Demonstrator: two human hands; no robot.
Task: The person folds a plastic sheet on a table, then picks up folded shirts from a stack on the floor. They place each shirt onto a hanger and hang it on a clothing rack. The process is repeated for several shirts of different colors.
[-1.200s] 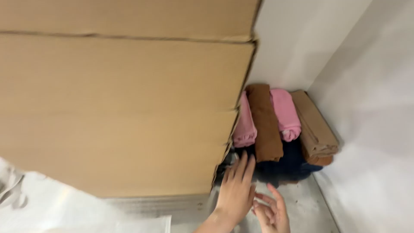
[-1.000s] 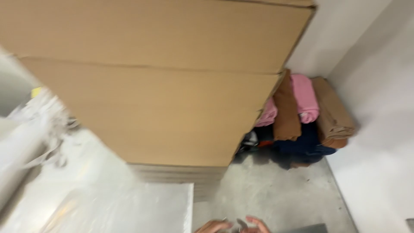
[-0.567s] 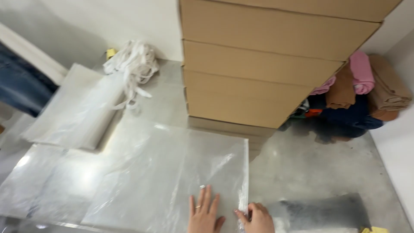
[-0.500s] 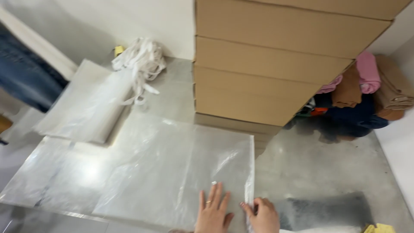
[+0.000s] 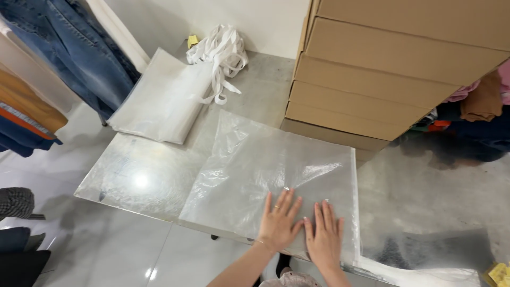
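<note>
Head view looks down on a clear plastic bag point(image 5: 265, 175) lying flat on a grey table point(image 5: 425, 186); every place below is given from that bag. Both hands rest on its near edge, side by side. The left hand point(image 5: 279, 223) lies palm down with fingers spread and flat, a ring on one finger; it grips nothing. The right hand point(image 5: 324, 239) lies just beside it, also palm down with fingers straight and slightly apart, pressing the film rather than holding it.

Just left of the bag, and partly under its edge, lies a second clear sheet point(image 5: 138, 178) that catches a bright glare. Beyond that sheet sits a stack of folded plastic bags point(image 5: 162, 98), with a bundle of white straps point(image 5: 220, 50) at its far end. Right behind the bag rises a stack of brown cardboard boxes point(image 5: 393, 69), its lowest box almost touching the bag's far right corner and closing off that side of the table. Past the boxes, far right, lie folded clothes point(image 5: 478, 106) in brown, pink and dark blue. Jeans point(image 5: 79, 48) hang at far left, above the pale floor point(image 5: 106, 250).
</note>
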